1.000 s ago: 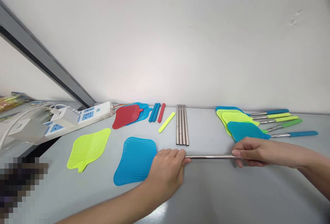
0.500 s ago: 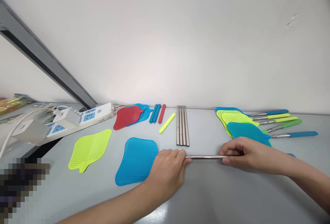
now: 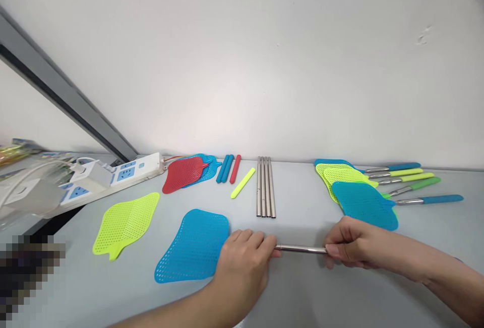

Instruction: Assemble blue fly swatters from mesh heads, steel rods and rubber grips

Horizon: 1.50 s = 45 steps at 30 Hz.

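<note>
My left hand (image 3: 247,262) is closed at the neck of a blue fly swatter head (image 3: 194,245), where a shiny metal rod (image 3: 302,249) comes out to the right. The joint between head and rod is hidden under my fingers. My right hand (image 3: 350,245) pinches the rod's other end between thumb and fingers, so the rod lies level between both hands, close over the table. A small bit of blue shows behind my right forearm; what it belongs to is hidden. Beyond my hands lie several loose metal rods (image 3: 266,187) side by side.
A yellow-green swatter head (image 3: 126,222) lies left, a red one (image 3: 184,174) over blue behind it. Blue handle grips (image 3: 225,169), a red grip (image 3: 235,169) and a yellow grip (image 3: 243,183) lie mid-table. Swatters with handles (image 3: 363,199) overlap at right. A power strip (image 3: 141,166) stands far left.
Both hands have come slightly nearer to me with the rod and blue head. My right hand has shifted its grip on the rod's end, and the blue head has tilted.
</note>
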Available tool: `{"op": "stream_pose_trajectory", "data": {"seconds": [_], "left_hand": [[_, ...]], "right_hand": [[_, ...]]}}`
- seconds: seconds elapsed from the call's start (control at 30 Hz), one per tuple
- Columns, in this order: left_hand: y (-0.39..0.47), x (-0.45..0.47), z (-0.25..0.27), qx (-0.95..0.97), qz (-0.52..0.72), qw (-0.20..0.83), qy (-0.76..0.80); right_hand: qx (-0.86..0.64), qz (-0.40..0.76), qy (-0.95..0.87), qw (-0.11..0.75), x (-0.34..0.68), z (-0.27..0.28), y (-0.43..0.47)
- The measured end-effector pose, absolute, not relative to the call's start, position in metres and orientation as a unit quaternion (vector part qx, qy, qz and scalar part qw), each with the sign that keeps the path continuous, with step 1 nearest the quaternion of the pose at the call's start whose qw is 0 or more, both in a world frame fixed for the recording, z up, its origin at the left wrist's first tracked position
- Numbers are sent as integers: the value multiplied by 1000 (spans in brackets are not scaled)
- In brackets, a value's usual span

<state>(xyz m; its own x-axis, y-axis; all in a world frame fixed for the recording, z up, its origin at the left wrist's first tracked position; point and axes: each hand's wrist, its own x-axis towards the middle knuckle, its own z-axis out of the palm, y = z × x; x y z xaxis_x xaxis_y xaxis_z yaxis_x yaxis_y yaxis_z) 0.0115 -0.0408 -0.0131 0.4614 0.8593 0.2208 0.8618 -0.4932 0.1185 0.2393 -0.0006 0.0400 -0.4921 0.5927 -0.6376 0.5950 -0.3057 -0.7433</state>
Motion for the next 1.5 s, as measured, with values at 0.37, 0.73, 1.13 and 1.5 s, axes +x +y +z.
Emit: {"op": "stream_pose_trajectory", "data": {"seconds": [0.37, 0.73, 1.13, 1.5], "left_hand": [[-45, 12, -12, -860, -157, 22, -485], [-43, 11, -8, -847, -179, -35, -499], [-40, 12, -6, -841, -203, -52, -498], [-39, 13, -5, -841, -203, -38, -501]], "right_hand": [[453, -766, 455, 24, 232, 12, -5], [458, -739, 493, -10, 231, 16, -6], [483, -675, 558, -2, 246, 30, 5], [463, -606, 643, 64, 258, 45, 12]]}}
